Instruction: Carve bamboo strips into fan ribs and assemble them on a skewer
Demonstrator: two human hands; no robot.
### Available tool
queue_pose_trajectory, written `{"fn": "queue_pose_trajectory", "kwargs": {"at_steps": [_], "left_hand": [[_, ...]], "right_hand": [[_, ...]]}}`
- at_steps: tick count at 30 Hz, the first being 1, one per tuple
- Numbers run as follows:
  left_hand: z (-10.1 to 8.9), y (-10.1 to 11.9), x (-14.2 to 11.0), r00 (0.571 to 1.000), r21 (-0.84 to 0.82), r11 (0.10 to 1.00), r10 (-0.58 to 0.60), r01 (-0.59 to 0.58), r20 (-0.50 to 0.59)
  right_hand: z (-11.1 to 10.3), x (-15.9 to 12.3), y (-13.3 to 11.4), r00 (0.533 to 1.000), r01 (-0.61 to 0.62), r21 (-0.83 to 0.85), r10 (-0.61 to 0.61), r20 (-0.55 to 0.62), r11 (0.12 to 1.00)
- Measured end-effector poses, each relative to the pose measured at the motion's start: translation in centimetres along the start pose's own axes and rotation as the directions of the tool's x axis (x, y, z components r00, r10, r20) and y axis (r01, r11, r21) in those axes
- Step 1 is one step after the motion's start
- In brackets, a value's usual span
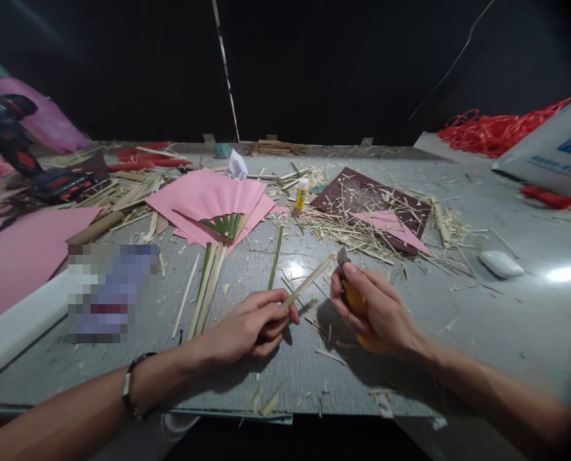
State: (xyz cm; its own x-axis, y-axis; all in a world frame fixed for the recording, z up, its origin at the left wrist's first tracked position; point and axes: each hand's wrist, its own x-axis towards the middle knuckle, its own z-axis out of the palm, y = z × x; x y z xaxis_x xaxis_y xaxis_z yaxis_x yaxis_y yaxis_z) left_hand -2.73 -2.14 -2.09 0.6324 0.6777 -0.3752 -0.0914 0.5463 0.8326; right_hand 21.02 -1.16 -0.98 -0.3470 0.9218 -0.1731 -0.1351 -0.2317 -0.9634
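Note:
My left hand (254,325) pinches the near end of a thin pale bamboo strip (309,279) that slants up to the right. My right hand (372,306) is wrapped round a yellow-handled knife (355,301), its short blade tip close to the strip's far end. Both hands hover just above the grey worktable (458,320). A pink folded paper fan (218,200) with green ribs lies beyond my left hand, with several loose bamboo slats (207,288) below it.
A glue stick (301,194) stands at the centre back. Dark red paper (362,195) lies under bamboo shavings. A white oval object (500,263) sits at the right, red cord (497,131) at the far right, a power drill (21,160) at the far left.

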Motion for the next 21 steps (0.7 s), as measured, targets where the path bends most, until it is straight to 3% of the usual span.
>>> {"fn": "queue_pose_trajectory", "kwargs": {"at_steps": [3, 7, 9, 13, 17, 21], "left_hand": [[-0.1, -0.2, 0.0, 1.0, -0.002, 1.0, 0.008, -0.008, 0.011], [0.0, -0.4, -0.2, 0.999, 0.022, 0.999, 0.022, -0.023, 0.043], [0.1, -0.4, -0.4, 0.998, 0.052, 0.998, 0.039, -0.041, 0.039], [0.5, -0.1, -0.7, 0.998, 0.215, 0.975, 0.053, -0.058, 0.032], [0.8, 0.2, -0.6, 0.992, 0.469, 0.875, 0.121, -0.122, 0.032], [0.7, 0.0, -0.3, 0.994, 0.552, 0.828, 0.105, -0.101, 0.023]], "right_hand": [[0.1, -0.4, 0.0, 0.967, -0.161, 0.056, 0.146, 0.21, 0.985], [0.4, -0.8, 0.5, 0.849, -0.321, -0.096, 0.331, 0.412, 0.942], [0.6, -0.9, 0.8, 0.822, -0.331, -0.173, 0.373, 0.43, 0.928], [0.8, -1.1, 0.7, 0.813, -0.322, -0.21, 0.383, 0.439, 0.923], [1.0, -1.0, 0.2, 0.757, -0.407, -0.189, 0.446, 0.477, 0.894], [1.2, -1.0, 0.3, 0.74, -0.438, -0.187, 0.471, 0.479, 0.879]]}}
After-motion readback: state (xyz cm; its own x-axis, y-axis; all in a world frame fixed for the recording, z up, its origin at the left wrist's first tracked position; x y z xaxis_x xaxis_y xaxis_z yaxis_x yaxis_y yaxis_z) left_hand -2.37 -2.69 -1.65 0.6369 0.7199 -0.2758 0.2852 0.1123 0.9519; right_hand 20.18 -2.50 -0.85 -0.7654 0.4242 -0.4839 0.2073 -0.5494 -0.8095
